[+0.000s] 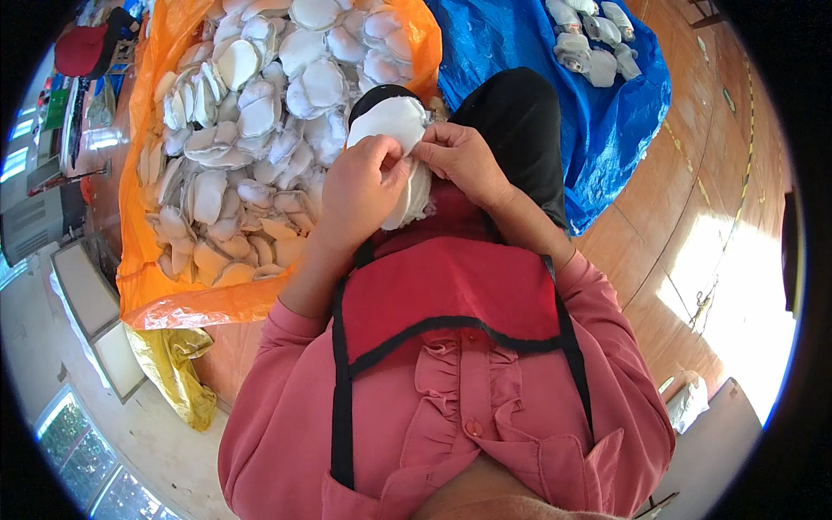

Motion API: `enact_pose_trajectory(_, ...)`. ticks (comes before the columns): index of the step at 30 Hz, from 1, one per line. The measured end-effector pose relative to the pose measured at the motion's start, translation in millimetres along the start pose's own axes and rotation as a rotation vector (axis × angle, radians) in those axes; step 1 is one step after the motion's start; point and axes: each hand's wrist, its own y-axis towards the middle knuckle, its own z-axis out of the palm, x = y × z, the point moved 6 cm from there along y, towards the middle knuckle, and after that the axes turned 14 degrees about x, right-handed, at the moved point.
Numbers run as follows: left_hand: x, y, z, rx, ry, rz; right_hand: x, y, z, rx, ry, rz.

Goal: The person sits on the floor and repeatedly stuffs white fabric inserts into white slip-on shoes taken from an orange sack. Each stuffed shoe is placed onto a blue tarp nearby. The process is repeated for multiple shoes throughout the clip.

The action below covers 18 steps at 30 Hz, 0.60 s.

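Over my lap I hold several soft white oval pads (pixel 392 120), lying one on another with fuzzy, ragged edges. My left hand (pixel 362 184) is closed on their left side, thumb and forefinger pinched near the middle. From the right, my right hand (pixel 464 163) pinches the edge of the pads between thumb and fingers. The two hands' fingertips are close together, and whatever thin thread may lie between them is too small to make out.
A big orange sheet (pixel 134 260) at the left carries a heap of similar white pads (pixel 260 113). To the right, small white bundles (pixel 598 39) sit on a blue sheet (pixel 607 130). A yellow bag (pixel 178 368) lies on the tiled floor (pixel 693 173). A red apron (pixel 451 282) covers my front.
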Motion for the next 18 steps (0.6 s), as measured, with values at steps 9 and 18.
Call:
enact_pose_trajectory(9, -4.9, 3.7, -17.4, -0.093, 0.321, 0.039, 17.1, -4.4, 4.4, -0.131, -0.537, -0.142)
enact_pose_trajectory(18, -13.5, 4.0, -26.9, -0.109, 0.417, 0.094, 40.0, -8.5, 8.3, -0.103, -0.823, -0.138)
